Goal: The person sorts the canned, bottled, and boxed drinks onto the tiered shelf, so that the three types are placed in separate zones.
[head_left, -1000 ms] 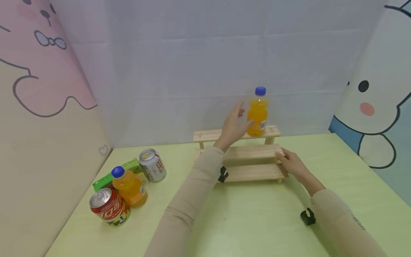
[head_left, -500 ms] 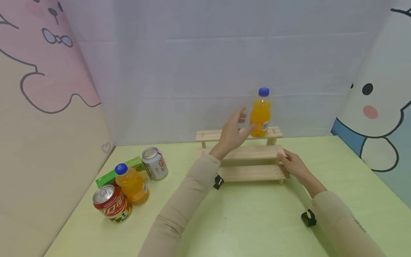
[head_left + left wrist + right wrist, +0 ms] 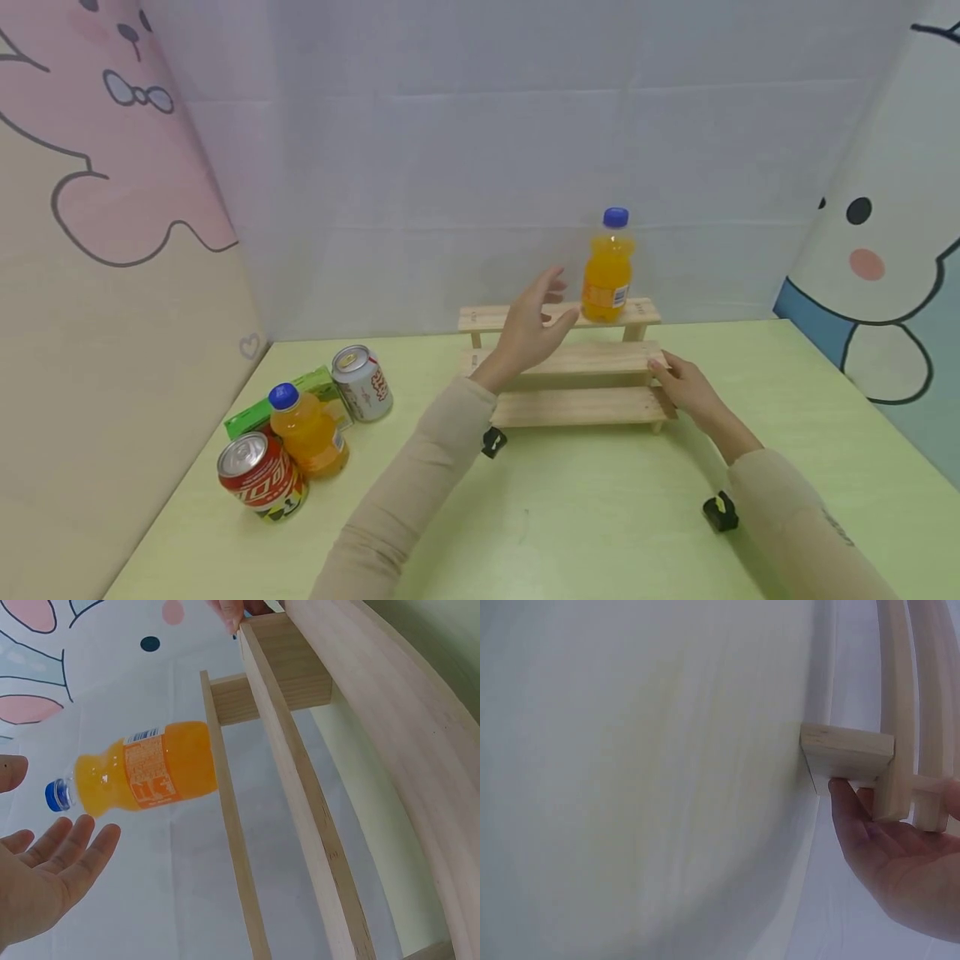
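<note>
The orange-filled bottle (image 3: 607, 279) stands upright toward the right of the far, top shelf (image 3: 487, 317) of a stepped rack (image 3: 573, 407). Just left of it, the left hand (image 3: 527, 329) is relaxed, holding nothing; the right hand (image 3: 692, 387) grips the rack's right end. I'd judge the smooth plastic weighty, slightly slippery, best held round the waist. The rack's straight, pale, grained wood looks stiff.

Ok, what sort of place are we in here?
Probably a staged tabletop set-up: a stepped wooden rack on a pale green table, plain pale sheeting behind, cartoon figures on both sides.
</note>
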Demonstrator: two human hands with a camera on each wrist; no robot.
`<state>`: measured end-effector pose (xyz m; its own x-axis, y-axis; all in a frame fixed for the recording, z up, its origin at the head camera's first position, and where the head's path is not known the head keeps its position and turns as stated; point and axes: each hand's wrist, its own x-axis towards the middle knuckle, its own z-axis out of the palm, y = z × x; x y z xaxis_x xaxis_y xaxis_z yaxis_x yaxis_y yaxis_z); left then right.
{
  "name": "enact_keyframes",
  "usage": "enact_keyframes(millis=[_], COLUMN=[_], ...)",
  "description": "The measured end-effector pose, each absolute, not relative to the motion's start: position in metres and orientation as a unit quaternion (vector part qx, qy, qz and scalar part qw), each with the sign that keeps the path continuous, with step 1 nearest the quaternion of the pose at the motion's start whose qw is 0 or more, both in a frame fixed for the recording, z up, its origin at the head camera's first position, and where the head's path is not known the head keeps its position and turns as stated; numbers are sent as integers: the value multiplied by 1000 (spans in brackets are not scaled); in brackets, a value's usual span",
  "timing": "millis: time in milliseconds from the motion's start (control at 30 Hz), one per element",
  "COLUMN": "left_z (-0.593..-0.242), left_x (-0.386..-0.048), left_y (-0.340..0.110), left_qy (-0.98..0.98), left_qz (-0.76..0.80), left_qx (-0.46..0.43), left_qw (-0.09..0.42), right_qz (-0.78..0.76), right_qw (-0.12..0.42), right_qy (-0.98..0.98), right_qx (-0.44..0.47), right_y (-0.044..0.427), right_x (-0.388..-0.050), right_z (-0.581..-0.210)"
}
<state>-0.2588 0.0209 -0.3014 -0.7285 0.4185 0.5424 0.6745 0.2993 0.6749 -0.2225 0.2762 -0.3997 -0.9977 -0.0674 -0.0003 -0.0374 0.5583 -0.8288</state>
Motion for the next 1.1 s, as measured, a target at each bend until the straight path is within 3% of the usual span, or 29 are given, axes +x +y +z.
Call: enact_keyframes(millis=[733, 1100], left_z=[-322, -329], left_x=[-236, -222], left_y=[3, -9], left_qy=[-789, -792], left_qz=[-458, -456], left_qx=[-386, -386], left_qw=[139, 128], right_qz=[-483, -477], right_qw=[35, 15], right_qy=[875, 878], right_qx=[-22, -28], right_y=[277, 275], right_x=[-223, -222], right_z=[-397, -399])
